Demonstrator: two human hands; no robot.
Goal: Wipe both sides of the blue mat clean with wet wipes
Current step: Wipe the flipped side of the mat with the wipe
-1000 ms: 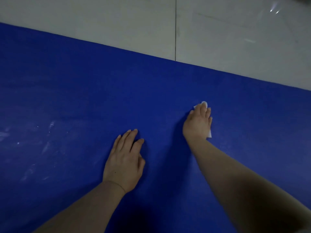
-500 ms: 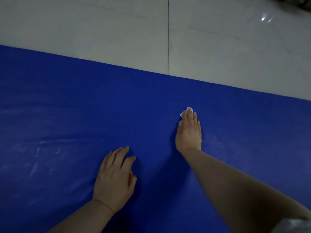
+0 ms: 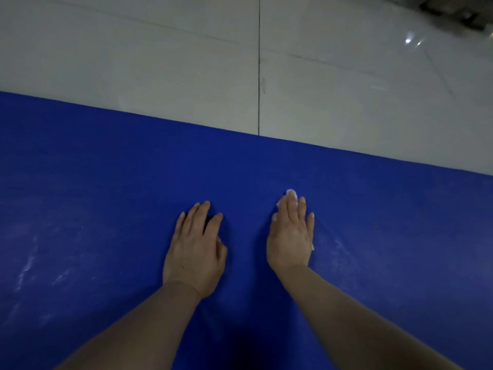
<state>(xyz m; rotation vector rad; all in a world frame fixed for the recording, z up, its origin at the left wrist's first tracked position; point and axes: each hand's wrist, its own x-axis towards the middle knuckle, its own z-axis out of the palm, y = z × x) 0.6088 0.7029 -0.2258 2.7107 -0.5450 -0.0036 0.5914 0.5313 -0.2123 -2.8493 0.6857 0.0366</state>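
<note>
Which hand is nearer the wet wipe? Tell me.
Right. The right hand lies flat on the wet wipe, pressing it to the blue mat. The left hand rests on the mat beside it, apart from the wipe.

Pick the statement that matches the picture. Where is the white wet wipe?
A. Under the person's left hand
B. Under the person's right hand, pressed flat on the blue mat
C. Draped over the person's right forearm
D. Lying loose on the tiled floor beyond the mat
B: white bits of the wet wipe peek out past the fingertips and side of the right hand, which lies flat on the blue mat.
</note>
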